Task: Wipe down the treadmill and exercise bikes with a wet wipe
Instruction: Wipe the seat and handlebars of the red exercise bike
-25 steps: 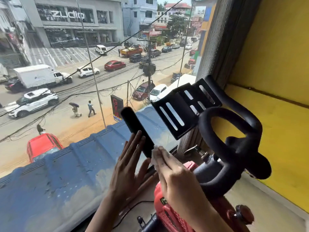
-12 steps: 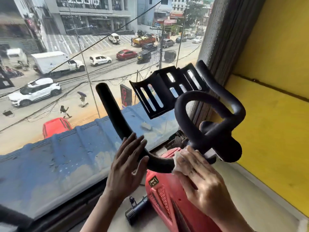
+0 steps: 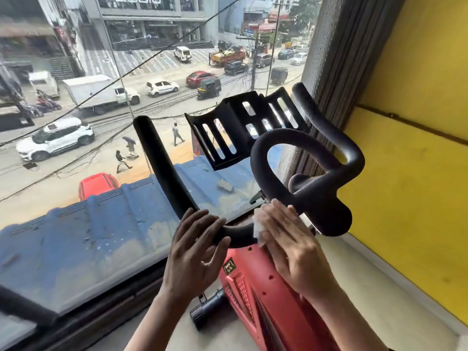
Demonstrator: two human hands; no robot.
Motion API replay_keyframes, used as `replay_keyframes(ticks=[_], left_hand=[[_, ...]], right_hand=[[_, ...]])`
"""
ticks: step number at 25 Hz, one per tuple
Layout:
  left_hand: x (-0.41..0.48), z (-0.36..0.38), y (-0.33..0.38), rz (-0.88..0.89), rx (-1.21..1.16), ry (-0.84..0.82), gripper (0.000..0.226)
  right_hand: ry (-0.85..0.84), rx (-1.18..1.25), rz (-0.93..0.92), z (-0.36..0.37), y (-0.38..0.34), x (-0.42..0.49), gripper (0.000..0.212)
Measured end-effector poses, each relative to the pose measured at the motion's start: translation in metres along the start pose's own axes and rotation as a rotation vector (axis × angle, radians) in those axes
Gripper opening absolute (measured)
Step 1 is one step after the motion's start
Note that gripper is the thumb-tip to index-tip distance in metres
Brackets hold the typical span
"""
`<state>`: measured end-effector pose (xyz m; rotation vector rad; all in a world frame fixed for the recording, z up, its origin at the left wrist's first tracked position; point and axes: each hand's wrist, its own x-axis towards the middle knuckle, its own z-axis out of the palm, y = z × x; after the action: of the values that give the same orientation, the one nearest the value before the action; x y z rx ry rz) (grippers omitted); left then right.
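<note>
Left grip (image 3: 195, 249): wide, fingers straight, laid flat on the bend of the handlebar (image 3: 162, 168), holding nothing; it stays there as a brace.
Right grip (image 3: 291, 247): fingers flat, pressing the wet wipe (image 3: 257, 228) onto the bar, at 3 o'clock of the left grip.
Wet wipe: at 6 o'clock of the handlebar loop, above the red exercise bike (image 3: 266, 305).
Change: a second ago the wipe was on the left horn; it has slid rightward to the centre (same bar, new stretch).
Meaning: left horn probably done; loop, right horn and tablet holder (image 3: 228, 133) at 12 o'clock likely remain.
</note>
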<state>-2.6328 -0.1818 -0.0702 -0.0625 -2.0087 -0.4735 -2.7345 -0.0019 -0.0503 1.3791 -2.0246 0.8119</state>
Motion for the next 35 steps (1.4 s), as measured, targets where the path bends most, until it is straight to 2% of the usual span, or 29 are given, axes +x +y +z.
replay_keyframes(ticks=[2,4,5,7,9,13,15,18,21,24,26,28,30,32,33,35], left_hand=[[0.000,0.001,0.002,-0.012,0.002,0.019,0.022],[-0.001,0.003,0.004,-0.028,0.001,0.029,0.022],[-0.001,0.003,0.004,-0.035,-0.002,0.030,0.022],[-0.001,0.003,0.005,-0.043,-0.003,0.030,0.022],[-0.001,0.003,0.005,-0.047,0.009,0.021,0.025],[-0.001,0.002,0.009,-0.075,0.041,0.015,0.039],[-0.001,0.002,0.011,-0.082,0.047,0.014,0.041],[-0.001,0.004,0.011,-0.086,0.049,0.026,0.039],[-0.003,0.007,0.014,-0.101,0.058,0.050,0.038],[-0.003,0.010,0.014,-0.108,0.063,0.059,0.037],[-0.003,0.010,0.011,-0.092,0.054,0.059,0.038],[-0.003,0.010,0.009,-0.072,0.047,0.048,0.036],[-0.003,0.009,0.010,-0.067,0.042,0.041,0.035],[-0.003,0.007,0.010,-0.085,0.034,0.018,0.037],[-0.002,0.006,0.011,-0.096,0.032,0.007,0.036],[0.000,0.003,0.012,-0.108,0.024,-0.002,0.033]], right_hand=[[0.074,0.036,0.119,-0.004,0.018,0.003,0.038],[0.109,0.078,0.185,0.007,-0.001,0.001,0.038],[0.095,0.086,0.157,0.016,-0.016,-0.004,0.037],[0.036,0.058,-0.022,0.021,-0.031,-0.009,0.035],[0.067,0.006,-0.080,0.012,-0.007,-0.002,0.032],[0.185,0.055,0.177,0.003,0.017,0.006,0.033],[0.147,0.089,0.140,0.016,-0.011,-0.001,0.034],[0.072,0.069,-0.060,0.017,-0.016,-0.002,0.032],[0.145,0.022,0.087,0.004,0.017,0.005,0.035],[0.163,0.103,0.232,0.011,-0.005,-0.001,0.039],[0.076,0.113,0.130,0.023,-0.031,-0.005,0.037],[0.004,0.042,0.026,0.016,-0.024,-0.003,0.036],[0.019,-0.026,0.089,0.001,0.001,0.003,0.038],[0.063,0.003,0.226,-0.006,0.009,0.002,0.041],[0.070,0.049,0.273,-0.003,-0.002,0.002,0.042],[0.016,0.092,0.238,0.011,-0.033,-0.002,0.041]])
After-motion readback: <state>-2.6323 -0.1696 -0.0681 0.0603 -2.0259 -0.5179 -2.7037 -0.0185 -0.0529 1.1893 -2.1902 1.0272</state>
